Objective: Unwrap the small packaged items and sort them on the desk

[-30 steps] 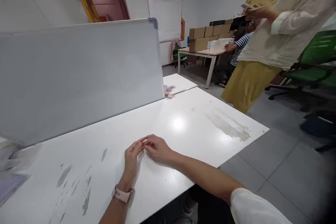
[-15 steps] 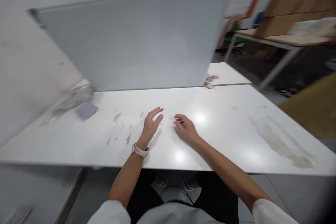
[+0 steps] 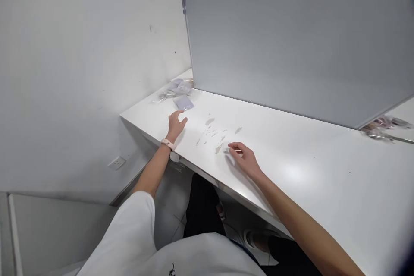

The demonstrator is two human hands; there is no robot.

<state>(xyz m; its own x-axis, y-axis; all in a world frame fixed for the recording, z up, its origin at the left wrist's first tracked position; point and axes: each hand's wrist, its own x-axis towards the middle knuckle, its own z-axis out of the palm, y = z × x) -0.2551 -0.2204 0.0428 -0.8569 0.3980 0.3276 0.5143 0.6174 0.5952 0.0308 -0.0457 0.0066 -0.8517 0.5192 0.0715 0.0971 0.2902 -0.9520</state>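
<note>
My left hand (image 3: 176, 124), with a pink watch band on the wrist, is stretched out over the white table (image 3: 307, 172) near its left end, fingers apart and holding nothing. It is nearest to a small purple packet (image 3: 183, 103), a short gap away. Just beyond that lie several clear plastic bags (image 3: 174, 88) in the corner. My right hand (image 3: 244, 158) rests on the table further right with fingers curled in a pinch. A thin pale sliver shows at its fingertips, too small to name.
A grey partition board (image 3: 291, 47) stands along the table's far side. More small bags (image 3: 384, 123) lie at its right end. A white wall with a socket (image 3: 116, 162) closes off the left. Worn patches (image 3: 213, 131) mark the tabletop between my hands.
The view has swung left, away from the room. My hands have parted: the left one has reached out to the left toward the purple packet, and the right one stays curled on the table.
</note>
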